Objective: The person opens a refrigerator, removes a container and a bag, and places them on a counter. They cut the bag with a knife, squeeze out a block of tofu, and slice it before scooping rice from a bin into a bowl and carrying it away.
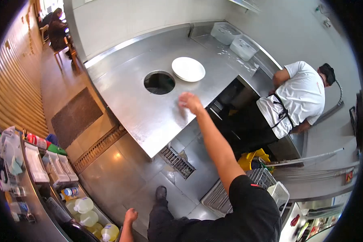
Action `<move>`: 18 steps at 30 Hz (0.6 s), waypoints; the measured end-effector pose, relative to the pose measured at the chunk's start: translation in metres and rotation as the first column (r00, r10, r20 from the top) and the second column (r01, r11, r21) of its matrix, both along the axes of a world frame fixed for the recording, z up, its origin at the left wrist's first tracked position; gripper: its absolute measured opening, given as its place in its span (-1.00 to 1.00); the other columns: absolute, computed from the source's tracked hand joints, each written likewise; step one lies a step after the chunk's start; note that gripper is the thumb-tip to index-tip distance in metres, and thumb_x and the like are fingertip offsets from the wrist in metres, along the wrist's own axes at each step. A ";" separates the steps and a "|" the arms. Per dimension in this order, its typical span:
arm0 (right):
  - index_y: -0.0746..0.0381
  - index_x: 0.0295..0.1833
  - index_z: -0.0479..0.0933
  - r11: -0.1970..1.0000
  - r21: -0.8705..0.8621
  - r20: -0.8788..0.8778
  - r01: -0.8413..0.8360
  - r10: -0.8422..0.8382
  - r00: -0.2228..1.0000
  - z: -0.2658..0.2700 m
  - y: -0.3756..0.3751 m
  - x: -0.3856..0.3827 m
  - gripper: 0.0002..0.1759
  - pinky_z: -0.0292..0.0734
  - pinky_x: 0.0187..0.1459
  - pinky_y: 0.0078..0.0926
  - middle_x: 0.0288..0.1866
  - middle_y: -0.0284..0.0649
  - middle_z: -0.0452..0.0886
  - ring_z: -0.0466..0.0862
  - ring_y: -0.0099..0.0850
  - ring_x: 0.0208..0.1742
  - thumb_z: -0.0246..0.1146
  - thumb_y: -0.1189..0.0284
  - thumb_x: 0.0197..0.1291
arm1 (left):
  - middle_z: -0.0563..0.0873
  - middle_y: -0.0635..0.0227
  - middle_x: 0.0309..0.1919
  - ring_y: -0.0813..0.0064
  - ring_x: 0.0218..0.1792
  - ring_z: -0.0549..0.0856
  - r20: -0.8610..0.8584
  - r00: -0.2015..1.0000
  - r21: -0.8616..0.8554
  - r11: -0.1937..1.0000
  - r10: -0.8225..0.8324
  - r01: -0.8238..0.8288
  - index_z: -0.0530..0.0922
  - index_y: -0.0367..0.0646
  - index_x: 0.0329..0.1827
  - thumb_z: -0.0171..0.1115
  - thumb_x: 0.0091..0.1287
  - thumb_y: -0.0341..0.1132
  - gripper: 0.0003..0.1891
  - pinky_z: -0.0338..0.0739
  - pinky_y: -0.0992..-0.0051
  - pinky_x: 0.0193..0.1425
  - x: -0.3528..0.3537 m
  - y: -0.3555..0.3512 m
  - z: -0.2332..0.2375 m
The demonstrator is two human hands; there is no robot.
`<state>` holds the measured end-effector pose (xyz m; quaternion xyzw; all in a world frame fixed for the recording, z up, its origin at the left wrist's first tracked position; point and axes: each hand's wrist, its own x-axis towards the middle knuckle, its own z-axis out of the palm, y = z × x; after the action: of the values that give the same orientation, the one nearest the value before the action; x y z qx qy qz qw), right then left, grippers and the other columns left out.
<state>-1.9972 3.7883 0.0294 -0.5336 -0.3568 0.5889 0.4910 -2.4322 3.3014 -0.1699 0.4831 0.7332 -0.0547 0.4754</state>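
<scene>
A stack of white plates (pixel 188 69) rests on the steel counter (pixel 125 101), beside a round hole (pixel 159 82) cut through its top. My right hand (pixel 190 103) is stretched out over the counter, on the near side of the hole and the plates and apart from both. Its fingers are loosely apart and slightly blurred, with nothing held in them. Low by my side hangs my left hand (pixel 130 215), its fingers curled in with no object showing. Plastic jugs (pixel 88 218) on the left shelf are nearest to it.
At the right, a person in a white shirt (pixel 298 92) bends over a sink area. Clear plastic tubs (pixel 243 47) stand at the counter's back corner. Grey crates (pixel 218 198) and a yellow bucket (pixel 252 158) occupy the floor on my right. A drain grate (pixel 177 161) lies ahead.
</scene>
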 end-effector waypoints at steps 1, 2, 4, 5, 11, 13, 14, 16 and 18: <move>0.24 -0.16 0.46 0.983 -0.008 0.024 -0.184 0.185 0.983 0.012 -0.026 -0.008 -0.77 0.55 -0.24 -0.41 -0.25 -0.21 0.55 0.56 -0.42 -0.25 0.05 0.30 0.29 | 0.64 -0.07 -0.16 0.22 -0.03 0.64 0.003 1.000 0.006 1.000 -0.023 0.023 0.53 -0.35 -0.01 0.13 0.03 -0.33 -0.57 0.48 0.37 0.05 0.001 0.008 -0.009; 0.23 -0.17 0.48 0.934 -0.019 0.047 -0.356 0.356 0.933 0.025 -0.058 -0.017 -0.78 0.55 -0.24 -0.42 -0.28 -0.23 0.57 0.56 -0.43 -0.28 0.05 0.31 0.28 | 0.63 -0.07 -0.12 0.20 0.00 0.62 0.031 0.998 0.013 0.998 -0.054 0.054 0.53 -0.34 -0.01 0.15 0.02 -0.32 -0.57 0.47 0.35 0.07 0.002 0.018 -0.019; 0.20 -0.12 0.53 0.888 -0.028 -0.058 -0.459 0.457 0.888 0.022 -0.133 -0.037 -0.69 0.49 -0.20 -0.52 -0.20 -0.31 0.60 0.56 -0.52 -0.14 0.07 0.20 0.26 | 0.62 -0.06 -0.08 0.18 0.04 0.60 0.055 0.986 0.035 0.987 -0.160 0.158 0.53 -0.34 -0.01 0.16 0.02 -0.32 -0.56 0.46 0.34 0.09 0.006 0.041 -0.021; 0.17 -0.15 0.53 0.863 -0.063 -0.096 -0.501 0.494 0.864 0.029 -0.175 -0.046 -0.70 0.49 -0.22 -0.56 -0.23 -0.35 0.59 0.55 -0.55 -0.18 0.05 0.19 0.28 | 0.62 -0.04 -0.06 0.15 0.04 0.59 0.080 0.991 0.084 0.991 -0.111 0.104 0.53 -0.34 -0.01 0.18 0.04 -0.29 -0.56 0.46 0.33 0.10 0.018 0.056 -0.023; 0.30 -0.47 0.55 0.797 -0.371 0.765 -0.476 0.553 0.329 -0.213 -0.462 -0.043 -0.85 0.44 -0.37 -0.11 -0.46 -0.02 0.60 0.60 -0.13 -0.38 0.13 0.45 -0.04 | 0.66 0.07 -0.17 0.25 -0.17 0.64 0.098 0.682 0.327 0.670 -0.725 0.666 0.53 -0.24 0.04 0.07 0.23 -0.25 -0.64 0.51 0.35 -0.04 0.063 0.161 -0.083; 0.24 -0.46 0.53 0.690 -0.636 0.616 -0.345 0.723 0.311 -0.200 -0.575 -0.017 -0.82 0.36 -0.55 -0.08 -0.55 -0.09 0.55 0.47 -0.12 -0.57 0.19 0.48 -0.34 | 0.66 0.10 -0.24 0.34 -0.29 0.66 0.127 0.560 0.395 0.559 -0.819 0.728 0.52 -0.19 0.06 0.00 0.29 -0.26 -0.66 0.54 0.38 -0.14 0.100 0.166 -0.061; 0.19 -0.65 0.48 0.635 -0.567 0.618 -0.524 0.749 0.239 -0.240 -0.628 0.004 -0.88 0.29 -0.64 -0.11 -0.66 -0.13 0.48 0.36 -0.20 -0.65 0.21 0.49 -0.50 | 0.65 0.14 -0.28 0.42 -0.38 0.63 0.242 0.753 0.185 0.791 -0.612 0.583 0.53 -0.13 0.06 -0.03 0.31 -0.26 -0.67 0.53 0.42 -0.23 0.137 0.163 0.002; 0.20 -0.61 0.49 0.724 -0.637 0.450 -0.265 0.629 0.634 -0.245 -0.728 0.033 -0.89 0.29 -0.63 -0.13 -0.67 -0.14 0.47 0.37 -0.20 -0.66 0.21 0.44 -0.41 | 0.64 0.18 -0.33 0.49 -0.48 0.60 0.286 0.845 -0.019 0.879 -0.452 0.476 0.54 -0.08 0.06 -0.06 0.33 -0.26 -0.68 0.53 0.46 -0.32 0.194 0.152 0.034; 0.21 -0.52 0.52 0.599 -0.801 0.012 -0.003 0.021 1.000 -0.252 -0.846 0.034 -0.84 0.28 -0.60 -0.17 -0.69 -0.15 0.44 0.37 -0.20 -0.67 0.20 0.34 -0.21 | 0.63 0.22 -0.37 0.53 -0.60 0.54 0.344 0.744 0.034 0.799 -0.573 0.600 0.48 -0.03 0.16 -0.04 0.35 -0.12 -0.62 0.49 0.53 -0.41 0.229 0.138 0.017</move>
<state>-1.9635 2.9425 -0.2228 -0.7005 -0.0642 0.6842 0.1925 -2.2035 3.4394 -0.1530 0.6720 0.4486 -0.1466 0.5707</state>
